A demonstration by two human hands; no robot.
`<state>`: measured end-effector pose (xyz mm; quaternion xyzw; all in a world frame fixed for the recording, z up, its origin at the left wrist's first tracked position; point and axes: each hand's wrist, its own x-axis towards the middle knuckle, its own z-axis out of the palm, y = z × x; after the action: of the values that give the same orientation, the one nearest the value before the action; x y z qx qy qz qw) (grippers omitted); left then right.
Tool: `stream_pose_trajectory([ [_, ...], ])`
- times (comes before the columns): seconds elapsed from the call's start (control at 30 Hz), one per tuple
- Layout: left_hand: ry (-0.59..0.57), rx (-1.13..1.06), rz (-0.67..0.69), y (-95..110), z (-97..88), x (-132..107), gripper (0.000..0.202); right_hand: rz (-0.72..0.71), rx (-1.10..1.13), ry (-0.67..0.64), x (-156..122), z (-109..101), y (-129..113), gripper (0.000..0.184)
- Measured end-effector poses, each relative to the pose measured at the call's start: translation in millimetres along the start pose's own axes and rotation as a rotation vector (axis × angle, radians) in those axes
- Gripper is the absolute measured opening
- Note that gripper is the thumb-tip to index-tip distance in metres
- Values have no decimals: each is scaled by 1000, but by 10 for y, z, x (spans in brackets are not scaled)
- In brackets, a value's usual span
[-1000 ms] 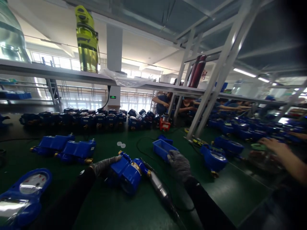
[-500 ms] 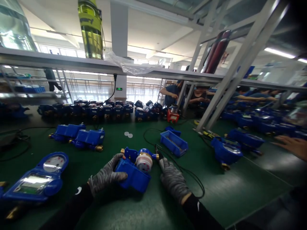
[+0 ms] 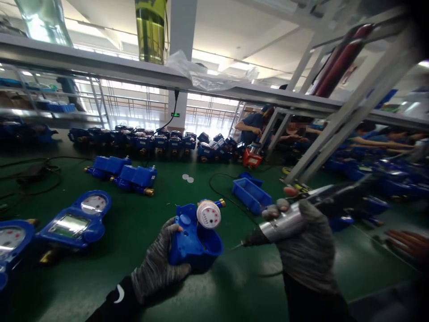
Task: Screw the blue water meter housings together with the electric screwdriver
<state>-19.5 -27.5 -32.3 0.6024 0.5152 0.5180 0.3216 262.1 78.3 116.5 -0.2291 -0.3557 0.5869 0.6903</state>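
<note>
My gloved left hand [image 3: 157, 268] grips a blue water meter [image 3: 196, 232] and tilts it up off the green table, its white dial facing me. In my gloved right hand [image 3: 301, 232] is a silver electric screwdriver [image 3: 284, 223], raised off the table, its thin bit pointing left toward the meter without touching it. The tool's dark body runs up and to the right.
Two finished blue meters [image 3: 73, 221] lie at the left. More blue meters [image 3: 134, 176] sit behind, and a long row [image 3: 150, 141] stands at the back. A blue tray [image 3: 251, 194] is right of centre. Other people work across the table; a person's hand [image 3: 407, 241] rests at the right.
I have lifted the screwdriver off the table and brought its tip toward the meter. My left hand has tilted the meter up. The view has dropped and swung a little right.
</note>
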Motion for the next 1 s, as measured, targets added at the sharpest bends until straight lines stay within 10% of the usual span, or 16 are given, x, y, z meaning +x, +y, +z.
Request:
stream_pose_trajectory([
  [0.27, 36, 103, 137, -117, 70, -101, 81, -63, 0, -290, -333, 622, 224, 36],
  [1.0, 125, 193, 277, -45, 130, -151, 73, 57, -70, -285, -270, 566, 851, 41],
])
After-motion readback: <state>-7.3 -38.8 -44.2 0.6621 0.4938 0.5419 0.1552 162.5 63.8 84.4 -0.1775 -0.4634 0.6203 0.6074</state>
